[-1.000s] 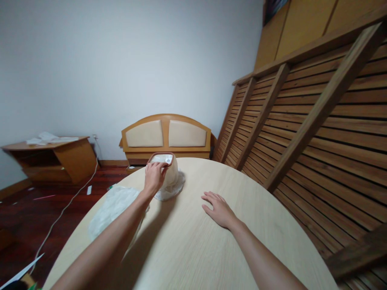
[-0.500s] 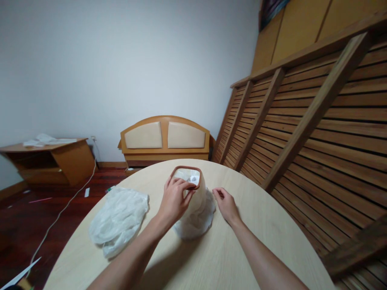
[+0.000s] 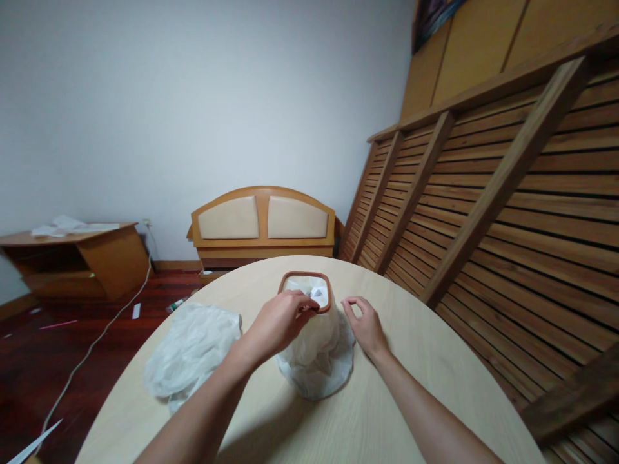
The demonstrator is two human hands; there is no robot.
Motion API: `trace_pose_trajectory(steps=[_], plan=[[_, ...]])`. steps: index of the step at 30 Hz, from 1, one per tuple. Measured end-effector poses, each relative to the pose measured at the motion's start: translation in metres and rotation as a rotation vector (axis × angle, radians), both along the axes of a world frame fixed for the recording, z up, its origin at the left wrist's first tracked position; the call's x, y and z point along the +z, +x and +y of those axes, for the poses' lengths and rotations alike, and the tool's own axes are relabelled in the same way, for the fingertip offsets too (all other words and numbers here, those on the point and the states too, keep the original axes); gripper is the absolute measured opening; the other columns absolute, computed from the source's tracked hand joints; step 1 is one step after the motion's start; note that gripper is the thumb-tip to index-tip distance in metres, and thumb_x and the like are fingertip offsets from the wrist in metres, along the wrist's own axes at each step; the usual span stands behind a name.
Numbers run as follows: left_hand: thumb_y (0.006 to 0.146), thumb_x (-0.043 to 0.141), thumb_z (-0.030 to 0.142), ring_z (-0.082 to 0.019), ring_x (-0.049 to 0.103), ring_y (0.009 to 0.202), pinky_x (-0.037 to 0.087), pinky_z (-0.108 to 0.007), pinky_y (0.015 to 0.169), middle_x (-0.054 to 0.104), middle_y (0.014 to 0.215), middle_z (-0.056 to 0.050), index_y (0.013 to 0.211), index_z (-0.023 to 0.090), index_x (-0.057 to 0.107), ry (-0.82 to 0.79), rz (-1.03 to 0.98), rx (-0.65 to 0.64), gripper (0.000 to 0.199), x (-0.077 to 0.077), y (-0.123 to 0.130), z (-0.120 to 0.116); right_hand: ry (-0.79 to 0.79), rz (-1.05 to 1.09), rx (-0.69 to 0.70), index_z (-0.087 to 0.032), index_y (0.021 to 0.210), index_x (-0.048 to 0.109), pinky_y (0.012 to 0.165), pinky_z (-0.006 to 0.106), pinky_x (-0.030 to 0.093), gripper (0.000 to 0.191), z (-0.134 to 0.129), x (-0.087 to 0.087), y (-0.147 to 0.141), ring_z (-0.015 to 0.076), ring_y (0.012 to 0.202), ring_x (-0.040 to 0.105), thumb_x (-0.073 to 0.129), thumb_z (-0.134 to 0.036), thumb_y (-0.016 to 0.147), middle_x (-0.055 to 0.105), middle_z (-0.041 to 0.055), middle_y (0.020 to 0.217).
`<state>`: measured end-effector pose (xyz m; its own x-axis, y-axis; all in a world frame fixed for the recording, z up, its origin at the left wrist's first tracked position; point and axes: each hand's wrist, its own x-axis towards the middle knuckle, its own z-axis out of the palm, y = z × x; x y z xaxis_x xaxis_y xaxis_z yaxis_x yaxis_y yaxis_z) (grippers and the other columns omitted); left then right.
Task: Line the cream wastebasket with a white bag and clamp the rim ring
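Observation:
A small bin with a brown rim (image 3: 330, 287) stands on the round pale table (image 3: 435, 386), with a whitish plastic bag (image 3: 324, 370) draped around its outside and spread at its base. My left hand (image 3: 283, 322) pinches at the near edge of the rim; what its fingertips hold is too small to make out. Just right of the bin, my right hand (image 3: 365, 325) has its thumb and forefinger pressed together beside the bag; anything between them is hidden. Some light and dark bits show inside the bin.
A crumpled white plastic bag (image 3: 193, 351) lies on the table's left side. Beyond the table is a headboard (image 3: 262, 219). Wooden slatted panels (image 3: 464, 212) lean at the right. A low desk (image 3: 106, 258) and a cable (image 3: 104, 335) are at the left.
The bin with its draped bag has shifted slightly right and nearer. My left hand now sits lower on the near rim, and my right hand's fingertips have come together.

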<state>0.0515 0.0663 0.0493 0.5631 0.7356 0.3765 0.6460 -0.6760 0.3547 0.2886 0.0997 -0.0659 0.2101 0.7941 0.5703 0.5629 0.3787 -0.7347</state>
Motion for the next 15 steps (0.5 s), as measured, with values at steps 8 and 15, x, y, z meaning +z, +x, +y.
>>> trace_pose_trajectory(steps=[8,15], plan=[[0.094,0.057,0.021,-0.019,0.069,0.085,0.047,-0.025,0.071,0.077,0.098,-0.004,0.103,0.023,0.077,-0.069,0.027,-0.12,0.021,0.009,0.011,-0.022,-0.038,-0.019,0.056,-0.017,0.095,0.073,0.095,0.041,0.052,0.034,0.0,0.074,-0.006,0.0264,0.099,0.07,0.058,-0.046,0.088,0.077,0.0123,0.103],[0.094,0.062,0.034,-0.021,0.069,0.094,0.051,-0.03,0.084,0.075,0.102,-0.004,0.105,0.023,0.074,-0.097,-0.056,-0.19,0.019,0.015,0.008,-0.026,-0.231,-0.067,0.143,-0.017,0.094,0.079,0.083,0.035,0.056,0.025,-0.002,0.087,-0.005,0.0246,0.088,0.075,0.068,-0.036,0.082,0.08,0.0099,0.096]])
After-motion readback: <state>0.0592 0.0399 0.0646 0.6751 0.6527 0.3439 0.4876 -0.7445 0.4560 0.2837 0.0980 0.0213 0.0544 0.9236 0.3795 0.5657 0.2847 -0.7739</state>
